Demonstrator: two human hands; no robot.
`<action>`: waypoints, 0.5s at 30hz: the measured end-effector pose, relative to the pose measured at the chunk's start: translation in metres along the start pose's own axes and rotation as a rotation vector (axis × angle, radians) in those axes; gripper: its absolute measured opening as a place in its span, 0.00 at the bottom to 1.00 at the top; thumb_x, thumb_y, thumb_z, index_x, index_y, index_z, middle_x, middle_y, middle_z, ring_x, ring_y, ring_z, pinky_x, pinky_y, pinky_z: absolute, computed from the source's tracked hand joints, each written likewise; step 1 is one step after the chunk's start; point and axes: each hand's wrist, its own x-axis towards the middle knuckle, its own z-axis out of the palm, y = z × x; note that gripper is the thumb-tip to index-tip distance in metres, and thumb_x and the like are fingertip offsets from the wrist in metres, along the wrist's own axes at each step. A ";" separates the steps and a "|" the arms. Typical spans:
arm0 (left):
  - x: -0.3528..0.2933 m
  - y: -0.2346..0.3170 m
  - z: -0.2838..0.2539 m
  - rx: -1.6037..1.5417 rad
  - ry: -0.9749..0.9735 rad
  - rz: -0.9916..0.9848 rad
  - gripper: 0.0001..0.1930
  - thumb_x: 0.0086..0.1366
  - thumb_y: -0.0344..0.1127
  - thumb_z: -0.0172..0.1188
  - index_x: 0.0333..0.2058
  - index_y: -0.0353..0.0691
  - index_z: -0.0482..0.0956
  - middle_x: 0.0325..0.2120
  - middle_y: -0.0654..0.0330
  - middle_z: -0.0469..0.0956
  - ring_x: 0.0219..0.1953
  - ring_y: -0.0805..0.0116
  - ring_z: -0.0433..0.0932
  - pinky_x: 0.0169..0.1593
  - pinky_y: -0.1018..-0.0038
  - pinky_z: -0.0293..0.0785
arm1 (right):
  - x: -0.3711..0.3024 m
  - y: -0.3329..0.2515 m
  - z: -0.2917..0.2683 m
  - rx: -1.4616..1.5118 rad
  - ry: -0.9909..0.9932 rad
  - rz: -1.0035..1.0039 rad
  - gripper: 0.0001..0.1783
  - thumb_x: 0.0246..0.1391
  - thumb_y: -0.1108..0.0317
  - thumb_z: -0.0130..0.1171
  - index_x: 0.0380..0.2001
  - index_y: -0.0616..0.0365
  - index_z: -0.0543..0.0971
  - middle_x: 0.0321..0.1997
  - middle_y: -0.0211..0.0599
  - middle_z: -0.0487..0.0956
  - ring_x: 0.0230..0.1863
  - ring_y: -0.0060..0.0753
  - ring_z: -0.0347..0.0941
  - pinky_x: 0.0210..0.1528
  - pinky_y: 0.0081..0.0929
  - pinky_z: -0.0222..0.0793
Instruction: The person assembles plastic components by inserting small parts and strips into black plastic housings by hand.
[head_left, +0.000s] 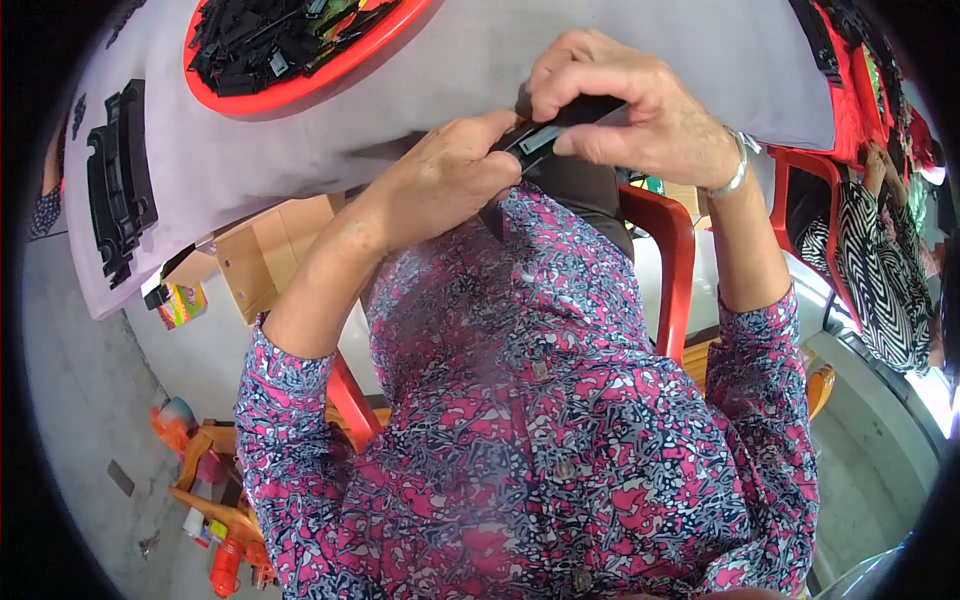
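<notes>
At the upper centre of the frame, my left hand (445,178) is closed around one end of a slim black plastic piece with a pale grey strip (540,140), while my right hand (655,115) grips it between thumb and curled fingers. The piece is held just off the near edge of the pale lilac cloth-covered table (480,60). A round red plastic tray (250,103) of small black plastic parts (260,45) sits at the upper left, and long notched black plastic frames (118,180) lie at the left.
</notes>
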 end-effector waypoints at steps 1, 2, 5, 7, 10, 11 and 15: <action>0.000 -0.001 -0.001 0.010 -0.013 0.002 0.15 0.61 0.34 0.45 0.41 0.32 0.74 0.29 0.66 0.71 0.31 0.78 0.68 0.37 0.80 0.66 | -0.004 -0.006 -0.001 -0.141 0.002 -0.028 0.14 0.41 0.73 0.67 0.36 0.55 0.79 0.39 0.33 0.76 0.42 0.38 0.71 0.47 0.33 0.68; 0.001 -0.002 -0.002 0.006 -0.013 0.001 0.15 0.61 0.34 0.45 0.41 0.32 0.74 0.29 0.66 0.71 0.31 0.78 0.68 0.37 0.80 0.66 | -0.006 -0.010 0.000 -0.283 0.004 -0.056 0.17 0.40 0.74 0.69 0.37 0.54 0.81 0.44 0.34 0.77 0.47 0.39 0.71 0.49 0.33 0.68; 0.002 0.001 -0.004 -0.001 -0.071 -0.034 0.15 0.61 0.33 0.45 0.42 0.33 0.74 0.28 0.67 0.71 0.31 0.79 0.68 0.37 0.80 0.66 | -0.012 -0.016 0.009 -0.412 0.081 -0.078 0.17 0.37 0.71 0.70 0.36 0.52 0.82 0.44 0.32 0.76 0.46 0.39 0.70 0.50 0.34 0.68; 0.001 0.007 -0.003 -0.125 -0.098 -0.121 0.15 0.61 0.33 0.45 0.42 0.33 0.74 0.28 0.67 0.71 0.31 0.80 0.68 0.36 0.81 0.66 | -0.019 -0.015 0.014 -0.494 0.163 -0.071 0.17 0.35 0.69 0.70 0.35 0.48 0.83 0.45 0.29 0.76 0.45 0.37 0.69 0.50 0.32 0.67; -0.001 0.012 -0.004 -0.139 -0.106 -0.134 0.14 0.61 0.33 0.45 0.42 0.34 0.74 0.28 0.67 0.71 0.30 0.81 0.68 0.34 0.82 0.65 | -0.026 -0.013 0.021 -0.532 0.231 -0.059 0.18 0.34 0.69 0.70 0.35 0.47 0.84 0.46 0.28 0.76 0.45 0.37 0.69 0.49 0.34 0.67; -0.001 0.011 -0.003 -0.140 -0.103 -0.136 0.14 0.61 0.33 0.45 0.42 0.34 0.74 0.28 0.67 0.71 0.30 0.81 0.68 0.34 0.82 0.65 | -0.026 -0.014 0.023 -0.529 0.229 -0.061 0.18 0.34 0.69 0.70 0.35 0.47 0.84 0.46 0.28 0.76 0.45 0.37 0.69 0.49 0.34 0.67; 0.000 0.006 -0.002 -0.128 -0.093 -0.107 0.14 0.61 0.33 0.44 0.42 0.34 0.74 0.29 0.68 0.71 0.29 0.82 0.68 0.33 0.82 0.65 | -0.025 -0.013 0.029 -0.581 0.219 -0.067 0.17 0.35 0.68 0.70 0.35 0.46 0.84 0.48 0.26 0.76 0.46 0.38 0.67 0.50 0.36 0.65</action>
